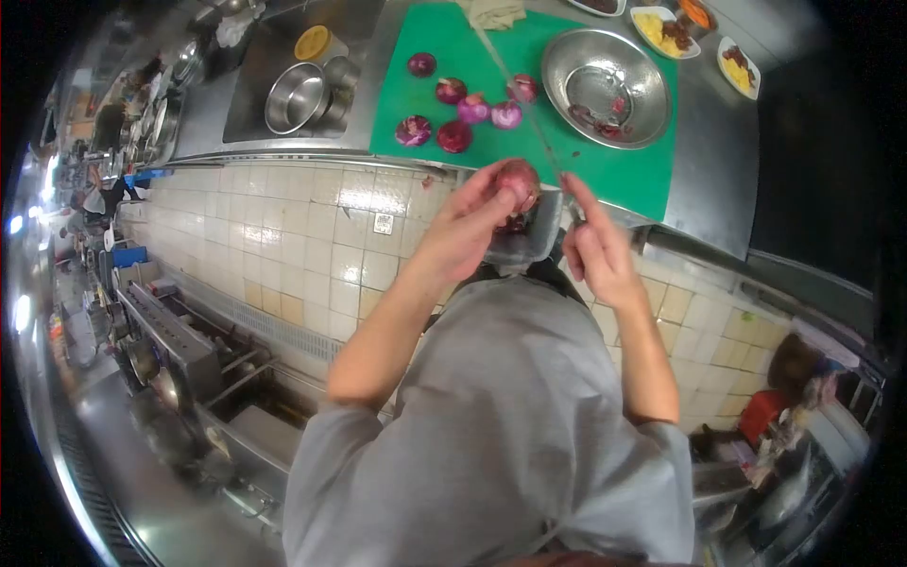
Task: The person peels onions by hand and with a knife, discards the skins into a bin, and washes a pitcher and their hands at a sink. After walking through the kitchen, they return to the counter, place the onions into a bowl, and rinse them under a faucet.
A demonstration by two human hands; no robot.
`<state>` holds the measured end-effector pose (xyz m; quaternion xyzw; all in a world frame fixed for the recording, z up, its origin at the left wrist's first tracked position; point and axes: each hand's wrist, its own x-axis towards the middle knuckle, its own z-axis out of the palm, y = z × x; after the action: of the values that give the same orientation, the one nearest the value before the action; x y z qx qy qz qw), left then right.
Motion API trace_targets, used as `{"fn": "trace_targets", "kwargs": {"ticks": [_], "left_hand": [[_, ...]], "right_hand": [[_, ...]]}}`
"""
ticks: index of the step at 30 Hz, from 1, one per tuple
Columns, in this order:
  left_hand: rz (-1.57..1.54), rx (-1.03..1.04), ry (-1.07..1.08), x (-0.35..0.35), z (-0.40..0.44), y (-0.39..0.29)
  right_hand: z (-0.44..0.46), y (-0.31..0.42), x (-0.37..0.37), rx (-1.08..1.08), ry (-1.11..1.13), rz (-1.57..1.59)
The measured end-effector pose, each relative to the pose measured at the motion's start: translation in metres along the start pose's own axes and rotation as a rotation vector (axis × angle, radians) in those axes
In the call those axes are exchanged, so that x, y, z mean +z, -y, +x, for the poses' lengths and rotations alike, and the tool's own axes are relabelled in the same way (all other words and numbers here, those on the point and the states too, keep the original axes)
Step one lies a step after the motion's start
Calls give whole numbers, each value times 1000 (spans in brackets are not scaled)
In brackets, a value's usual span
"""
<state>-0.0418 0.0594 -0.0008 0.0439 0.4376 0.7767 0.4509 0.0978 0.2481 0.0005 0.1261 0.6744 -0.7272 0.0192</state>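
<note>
Tiled kitchen floor (302, 227), green cutting board (614, 180) on steel counter (710, 180). My left hand (470, 219) curls snugly round red onion (518, 181), held over grey container (521, 253) at counter's edge; my right hand (599, 253) is closed on knife (540, 132). Onion likely firm, light, slick where papery skin slides; best held round widest part, thumb clear of knife.

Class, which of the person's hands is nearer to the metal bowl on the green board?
Right. The right hand, holding a knife, is on the person's side of the metal bowl; the left hand, holding a red onion, is farther off to the left.
</note>
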Motion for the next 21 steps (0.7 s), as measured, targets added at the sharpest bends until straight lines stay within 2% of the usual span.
{"fn": "trace_targets", "kwargs": {"ticks": [2, 5, 7, 9, 10, 12, 16, 19, 21], "left_hand": [[-54, -22, 21, -9, -1, 6], [-110, 71, 61, -11, -3, 12], [-95, 118, 11, -8, -5, 8], [-63, 121, 4, -11, -6, 6], [-31, 131, -5, -13, -7, 5], [40, 157, -8, -16, -8, 6], [251, 241, -48, -14, -9, 4], [73, 208, -63, -4, -9, -13], [131, 220, -20, -12, -5, -15]], "right_hand": [[3, 2, 11, -65, 13, -237], [6, 15, 30, -194, 18, -408], [5, 18, 37, -192, 12, -409], [3, 32, 42, -26, 92, -396], [3, 28, 44, -22, 85, -394], [5, 17, 46, -162, 42, -373], [5, 25, 42, -69, 83, -396], [0, 9, 38, -114, 75, -345], [-2, 2, 35, -62, 71, -292]]}}
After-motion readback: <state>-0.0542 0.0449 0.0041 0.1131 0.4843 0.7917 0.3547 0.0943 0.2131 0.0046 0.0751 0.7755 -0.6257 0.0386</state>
